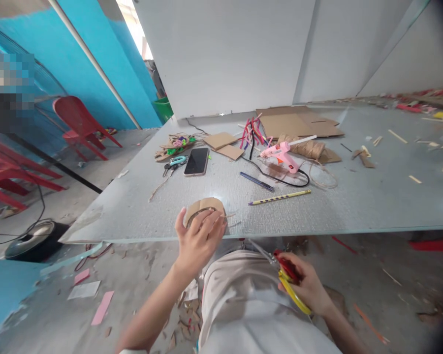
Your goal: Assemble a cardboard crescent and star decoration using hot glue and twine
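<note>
A round piece of brown cardboard (205,202) with a ring-like cut or opening lies at the table's front edge. My left hand (202,236) rests over it, thumb apart and fingers spread and lying across it, covering much of the piece. Off the front edge, above my lap, my right hand (307,282) is closed around scissors (288,282) with a red and a yellow handle. Their metal blades point up and left toward the table edge.
Beyond my hands lie a pencil (280,197), a blue pen (257,181), a phone (197,162), keys (170,167) and a pink glue gun (282,157) with its cord. Twine (302,147), pipe cleaners (251,133) and cardboard sheets (299,122) are farther back. Red chairs (76,123) stand left.
</note>
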### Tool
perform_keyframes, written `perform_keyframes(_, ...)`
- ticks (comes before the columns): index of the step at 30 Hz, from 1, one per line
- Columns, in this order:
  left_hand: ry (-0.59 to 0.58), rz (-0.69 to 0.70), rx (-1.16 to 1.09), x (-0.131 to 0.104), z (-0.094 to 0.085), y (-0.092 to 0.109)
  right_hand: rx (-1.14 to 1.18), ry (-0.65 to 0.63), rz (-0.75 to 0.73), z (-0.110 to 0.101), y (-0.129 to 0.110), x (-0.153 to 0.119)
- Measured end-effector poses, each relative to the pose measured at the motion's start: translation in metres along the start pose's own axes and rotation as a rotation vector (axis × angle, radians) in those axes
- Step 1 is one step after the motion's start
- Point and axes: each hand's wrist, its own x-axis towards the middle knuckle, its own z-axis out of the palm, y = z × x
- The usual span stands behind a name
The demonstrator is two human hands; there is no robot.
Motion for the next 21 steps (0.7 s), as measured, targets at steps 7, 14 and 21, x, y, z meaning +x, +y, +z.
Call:
perform_keyframes(7, -0.096, 0.021, 0.008, 0.01, 0.003, -0.023, -0.082, -0.029, -0.129, 0.02, -0.025, 0.004)
perform_keyframes(14, -0.188, 0.019, -0.028, 0.019, 0.008, -0.042, -0.183, -0.019, -0.187, 0.025, -0.027, 0.007)
perform_keyframes(21, -0.169, 0.014, 0.03, 0.018, 0.016, -0.055, -0.141, -0.025, -0.147, 0.023, -0.014, 0.006)
